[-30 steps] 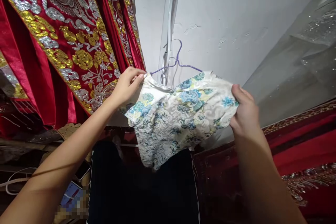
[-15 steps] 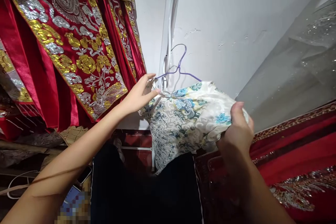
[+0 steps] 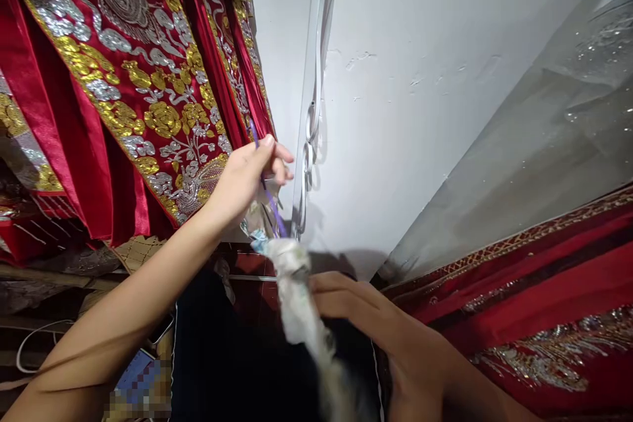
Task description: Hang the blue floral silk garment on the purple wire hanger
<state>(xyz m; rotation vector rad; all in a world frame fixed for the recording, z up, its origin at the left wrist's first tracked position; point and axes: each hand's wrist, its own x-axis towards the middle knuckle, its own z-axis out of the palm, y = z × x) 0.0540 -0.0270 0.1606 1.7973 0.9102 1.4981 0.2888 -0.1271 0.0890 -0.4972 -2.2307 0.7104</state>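
My left hand (image 3: 250, 175) pinches a purple hanger (image 3: 271, 208) between thumb and fingers, with the other fingers curled loosely. From the hanger hangs a white floral top (image 3: 291, 277) with blue prints, now seen edge-on as a narrow strip of cloth. Its lower part is smeared by motion. My right hand (image 3: 346, 297) lies against the right side of the top, fingers stretched toward it and not wrapped round it; the fingertips are partly hidden by the cloth.
Red garments with gold and silver embroidery (image 3: 163, 119) hang at the left. White metal scrollwork (image 3: 309, 151) runs down the pale wall (image 3: 395, 112). On the right are a sheer, glittery covering (image 3: 558, 99) and red beaded fabric (image 3: 544, 277). A phone (image 3: 136, 372) lies at lower left.
The top and hanger have turned from facing me to edge-on and moved left and down. My left hand now grips the hanger; my right hand has moved left and down from the top's outer side.
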